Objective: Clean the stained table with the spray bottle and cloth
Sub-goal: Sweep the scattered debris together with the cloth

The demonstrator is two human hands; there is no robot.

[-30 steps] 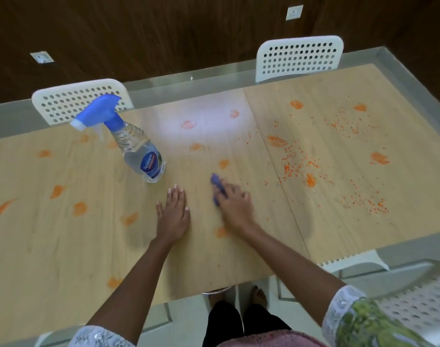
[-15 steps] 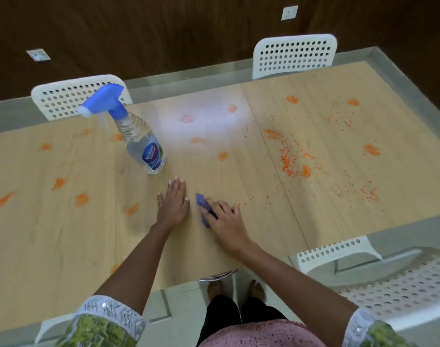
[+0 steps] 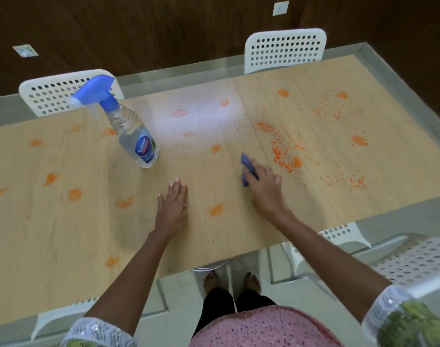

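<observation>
Sweeping right: right hand (image 3: 264, 186) pressing small blue cloth (image 3: 247, 169), grip curled over it, now nearer the orange crumb scatter (image 3: 286, 156) than half a second back. Left hand (image 3: 171, 209) staying flat, fingers apart, bracing on stained light-wood surface (image 3: 63, 234). Clear blue-triggered spray bottle (image 3: 131, 128) standing idle behind. Smears mostly remaining.

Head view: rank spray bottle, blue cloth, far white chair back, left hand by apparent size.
1. Far white chair back
2. Spray bottle
3. Left hand, not far behind the bottle; being nearer the camera may inflate it
4. Blue cloth, though the right hand covers part of it, so its full size is unclear
</observation>
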